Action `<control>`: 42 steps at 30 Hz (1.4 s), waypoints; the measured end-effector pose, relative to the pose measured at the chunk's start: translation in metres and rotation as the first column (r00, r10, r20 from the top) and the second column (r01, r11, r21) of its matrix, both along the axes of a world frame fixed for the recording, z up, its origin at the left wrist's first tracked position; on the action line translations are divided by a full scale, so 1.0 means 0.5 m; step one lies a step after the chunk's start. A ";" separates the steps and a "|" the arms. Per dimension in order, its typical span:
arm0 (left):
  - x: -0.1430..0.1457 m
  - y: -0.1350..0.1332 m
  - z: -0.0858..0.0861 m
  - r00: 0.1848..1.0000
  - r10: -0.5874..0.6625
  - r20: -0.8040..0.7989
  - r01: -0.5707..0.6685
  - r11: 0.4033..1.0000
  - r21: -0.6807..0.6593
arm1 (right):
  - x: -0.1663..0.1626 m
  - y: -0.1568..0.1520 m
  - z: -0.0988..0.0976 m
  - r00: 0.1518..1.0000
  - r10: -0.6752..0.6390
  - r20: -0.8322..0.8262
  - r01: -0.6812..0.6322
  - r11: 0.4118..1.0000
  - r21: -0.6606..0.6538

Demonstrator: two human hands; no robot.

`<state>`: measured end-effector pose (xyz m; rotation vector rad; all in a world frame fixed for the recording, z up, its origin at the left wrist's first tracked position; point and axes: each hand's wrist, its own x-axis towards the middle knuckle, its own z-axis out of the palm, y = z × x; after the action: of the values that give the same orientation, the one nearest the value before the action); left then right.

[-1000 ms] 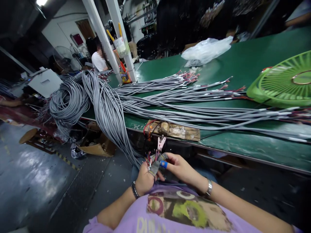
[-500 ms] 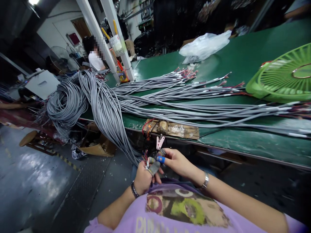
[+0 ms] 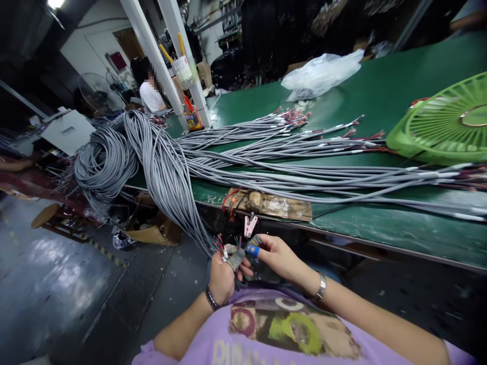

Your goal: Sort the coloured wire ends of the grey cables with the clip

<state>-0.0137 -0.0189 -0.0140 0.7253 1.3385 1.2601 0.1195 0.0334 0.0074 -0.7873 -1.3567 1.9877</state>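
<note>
My left hand is closed around the ends of the grey cables. Thin coloured wires fan out above its thumb, and a few more stand up between the two hands. Grey wrapping covers the left thumb. My right hand is pinched just beside it, with a blue band on the thumb and grey wrapping on a fingertip. Anything between the right fingertips is too small to make out. A pale pink clip hangs at the bench edge just above my hands.
Long grey cable bundles lie along the green bench and drape over its edge at left. A wooden block sits at the front edge. Further off are a green fan, a plastic bag and a seated person.
My left hand has shifted slightly left with the cable ends. A small tuft of wires now shows between the hands. My right hand has stayed almost in place.
</note>
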 end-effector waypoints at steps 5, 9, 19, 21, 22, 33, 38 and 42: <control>-0.001 0.005 0.003 0.993 0.111 0.047 -0.110 0.994 -0.009 | 0.008 -0.003 -0.031 0.998 -0.014 0.058 0.013 1.000 0.026; -0.002 0.005 0.007 0.995 0.085 0.048 -0.083 0.996 -0.040 | 0.016 0.000 -0.024 0.998 0.011 0.055 -0.011 1.000 0.006; 0.008 -0.006 0.001 1.000 0.010 0.020 -0.009 0.999 -0.047 | -0.012 0.004 -0.007 0.999 0.017 0.028 -0.018 0.999 0.048; 0.009 -0.007 0.001 1.000 0.017 0.023 -0.015 0.999 -0.049 | -0.011 0.003 -0.014 1.000 0.006 0.027 -0.007 1.000 0.026; 0.010 -0.007 0.002 0.999 0.025 0.029 -0.023 0.999 -0.047 | -0.009 0.002 -0.019 0.999 -0.009 0.037 0.008 1.000 0.016; 0.004 -0.002 0.003 0.999 0.032 0.037 -0.030 0.999 -0.044 | -0.002 -0.001 -0.026 0.992 -0.091 0.084 0.090 0.996 0.015; 0.001 0.000 0.001 0.991 0.114 0.067 -0.115 0.993 0.001 | -0.001 -0.001 -0.026 0.995 -0.075 0.062 0.075 0.997 -0.010; -0.002 0.000 0.003 0.988 0.130 0.088 -0.135 0.990 0.046 | 0.009 -0.002 -0.027 0.998 -0.001 0.065 0.005 0.997 -0.074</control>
<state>-0.0146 -0.0191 -0.0126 0.6196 1.3060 1.4206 0.1241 0.0321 -0.0062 -0.8948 -1.3241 2.0360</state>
